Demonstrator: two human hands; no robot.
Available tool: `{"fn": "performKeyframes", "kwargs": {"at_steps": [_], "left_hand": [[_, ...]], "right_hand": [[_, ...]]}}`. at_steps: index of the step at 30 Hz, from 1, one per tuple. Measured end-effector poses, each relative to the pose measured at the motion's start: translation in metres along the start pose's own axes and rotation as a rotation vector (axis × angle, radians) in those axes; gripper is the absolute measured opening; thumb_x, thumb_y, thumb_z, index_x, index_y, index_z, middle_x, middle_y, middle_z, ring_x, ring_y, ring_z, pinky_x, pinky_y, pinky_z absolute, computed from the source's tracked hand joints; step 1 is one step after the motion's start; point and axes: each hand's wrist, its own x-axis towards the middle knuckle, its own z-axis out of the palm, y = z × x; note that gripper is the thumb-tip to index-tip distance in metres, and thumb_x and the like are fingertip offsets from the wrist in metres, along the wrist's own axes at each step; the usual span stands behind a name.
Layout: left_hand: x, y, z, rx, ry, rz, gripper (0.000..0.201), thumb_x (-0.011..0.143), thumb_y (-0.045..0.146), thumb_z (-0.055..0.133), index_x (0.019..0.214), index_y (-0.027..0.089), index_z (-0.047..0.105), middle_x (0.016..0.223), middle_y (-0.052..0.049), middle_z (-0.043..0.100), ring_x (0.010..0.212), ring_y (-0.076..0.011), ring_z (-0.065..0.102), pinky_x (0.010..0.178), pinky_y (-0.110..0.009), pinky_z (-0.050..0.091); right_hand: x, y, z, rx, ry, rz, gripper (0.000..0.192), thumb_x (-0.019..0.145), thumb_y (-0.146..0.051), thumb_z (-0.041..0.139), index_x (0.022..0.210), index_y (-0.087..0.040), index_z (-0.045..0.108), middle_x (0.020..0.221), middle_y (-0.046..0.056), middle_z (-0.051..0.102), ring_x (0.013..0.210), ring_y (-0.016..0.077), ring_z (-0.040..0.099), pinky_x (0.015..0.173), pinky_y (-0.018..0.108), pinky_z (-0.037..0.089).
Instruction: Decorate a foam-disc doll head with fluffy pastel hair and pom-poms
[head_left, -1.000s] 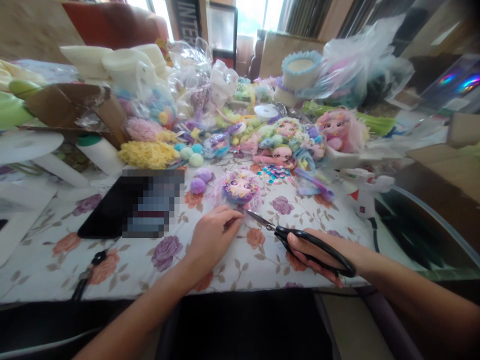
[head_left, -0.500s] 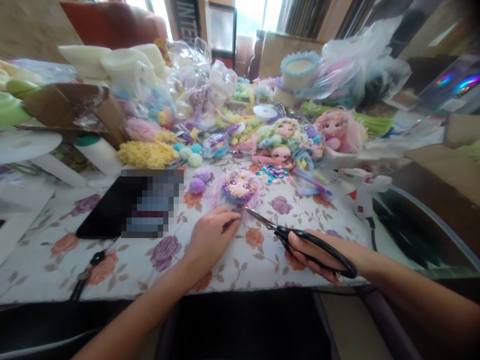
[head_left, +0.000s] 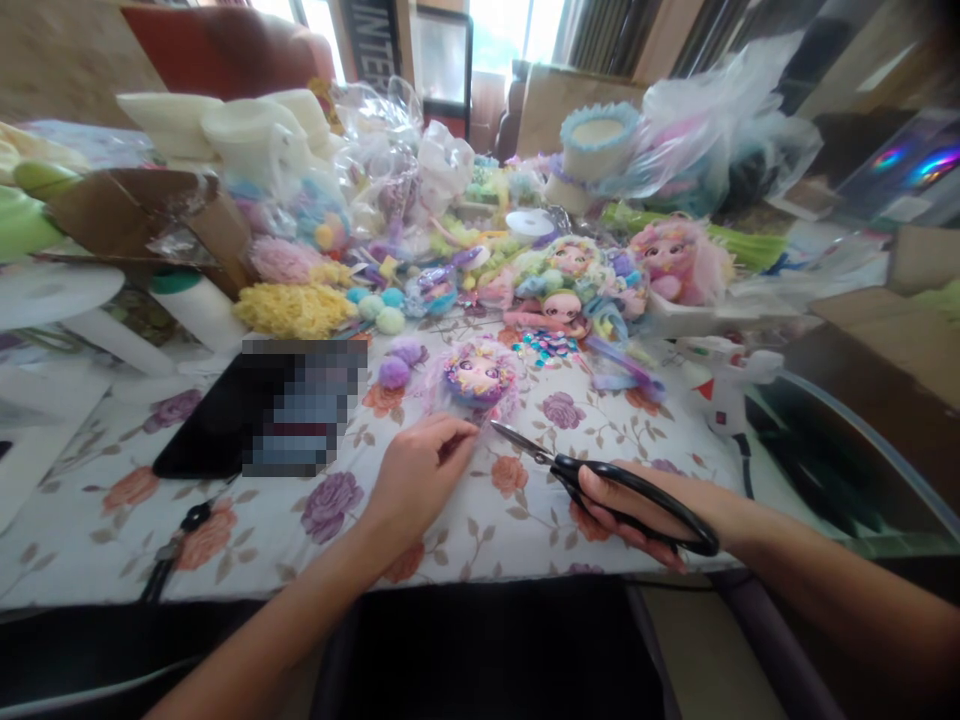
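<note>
A doll head (head_left: 480, 372) with pink-lilac hair and small flower-like trim around its face lies on the flowered tablecloth in front of me. Just below it, my left hand (head_left: 424, 465) is closed in a pinch at the hair's lower edge; whatever lies between the fingertips is too fine to make out. My right hand (head_left: 626, 505) grips black-handled scissors (head_left: 637, 490). Their blades look nearly closed and point left, with the tips close to my left fingertips. Lilac pompoms (head_left: 395, 372) sit left of the doll head, and shiny sequins (head_left: 550, 348) lie beyond it to the right.
A dark phone (head_left: 202, 420) lies on the left, its strap hanging toward the table edge. White glue gun (head_left: 724, 385) stands at right. Behind are more doll heads (head_left: 667, 255), yellow yarn (head_left: 296, 310), a thread cone (head_left: 199, 310), a cardboard box (head_left: 127, 220) and plastic bags (head_left: 712, 130).
Both hands have shifted very slightly: my left fingertips a little left and down, the scissors' tips slightly lower. Both grips look the same, and the doll head stays in place.
</note>
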Motion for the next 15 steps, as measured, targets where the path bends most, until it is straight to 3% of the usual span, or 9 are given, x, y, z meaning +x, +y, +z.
{"fn": "performKeyframes", "kwargs": {"at_steps": [6,11,13,15], "left_hand": [[-0.008,-0.001,-0.022,0.076,-0.182,0.03,0.021,0.089,0.019,0.059,0.1,0.021,0.077,0.097,-0.004,0.079,0.089,-0.0206,0.072,0.082,-0.031,0.054],[-0.013,0.007,-0.059,0.193,-0.367,-0.007,0.018,0.084,0.013,0.063,0.083,0.025,0.076,0.083,0.001,0.077,0.077,-0.0176,0.071,0.073,-0.025,0.053],[-0.018,0.011,-0.081,0.201,-0.488,0.042,0.02,0.083,0.012,0.063,0.076,0.027,0.075,0.077,0.003,0.075,0.074,-0.0159,0.07,0.07,-0.023,0.052],[-0.025,0.011,-0.107,0.14,-0.683,0.108,0.022,0.088,0.017,0.062,0.08,0.031,0.076,0.08,0.002,0.075,0.078,-0.015,0.071,0.073,-0.021,0.052]], "right_hand": [[-0.004,-0.004,-0.004,0.038,-0.018,-0.012,0.072,0.086,-0.084,0.03,0.075,-0.017,0.052,0.051,-0.006,0.042,0.035,0.0037,0.037,0.031,0.014,0.031],[0.019,0.023,-0.008,0.329,-0.025,-0.327,0.069,0.086,-0.083,0.035,0.067,-0.018,0.047,0.051,-0.005,0.046,0.031,0.003,0.035,0.029,0.015,0.028],[0.035,0.028,-0.007,0.483,0.011,-0.441,0.069,0.081,-0.087,0.038,0.068,-0.02,0.046,0.048,-0.008,0.043,0.029,0.0038,0.032,0.027,0.017,0.029],[0.049,0.028,-0.005,0.555,0.067,-0.515,0.068,0.08,-0.087,0.041,0.069,-0.02,0.046,0.048,-0.008,0.042,0.028,0.004,0.031,0.027,0.017,0.03]]}}
